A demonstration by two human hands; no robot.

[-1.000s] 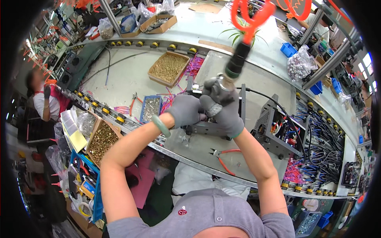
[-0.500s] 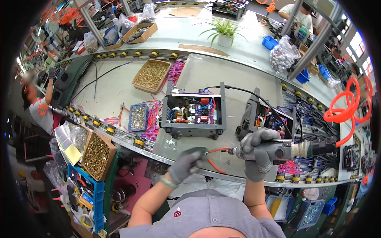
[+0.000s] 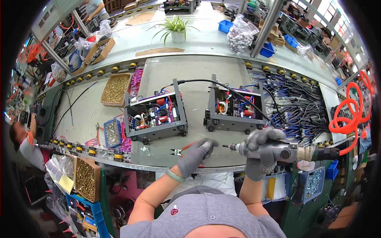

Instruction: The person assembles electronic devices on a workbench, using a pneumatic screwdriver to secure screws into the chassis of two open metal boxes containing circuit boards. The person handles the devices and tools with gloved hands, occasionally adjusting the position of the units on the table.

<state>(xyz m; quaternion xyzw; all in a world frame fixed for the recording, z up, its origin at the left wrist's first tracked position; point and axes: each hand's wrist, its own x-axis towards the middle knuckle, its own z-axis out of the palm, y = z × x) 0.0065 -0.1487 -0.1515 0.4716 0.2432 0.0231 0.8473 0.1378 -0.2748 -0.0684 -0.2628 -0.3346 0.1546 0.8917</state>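
Note:
My right hand (image 3: 260, 152), in a grey glove, is wrapped round an air screwdriver (image 3: 285, 152) whose bit points left. My left hand (image 3: 197, 155), gloved too, is closed with its fingertips together near the bit; whatever they pinch is too small to make out. Beneath it lie red-handled cutting pliers (image 3: 181, 150), their handles partly covered by the hand. Beyond the hands stand two open dark metal cases with circuit boards and wires, a left case (image 3: 158, 133) and a right case (image 3: 236, 123). A black cable (image 3: 198, 80) arches between them.
A carton of brass-coloured fasteners (image 3: 116, 89) and a blue tray of small metal parts (image 3: 112, 133) sit to the left. Black and blue cables (image 3: 293, 103) are heaped at the right. A coiled orange air hose (image 3: 345, 119) hangs there. Yellow rollers (image 3: 118, 156) line the bench edge.
The view has swung right. The right case now stands squarer beside the left one. My left hand has moved off the bit tip, and the pliers' jaws now show.

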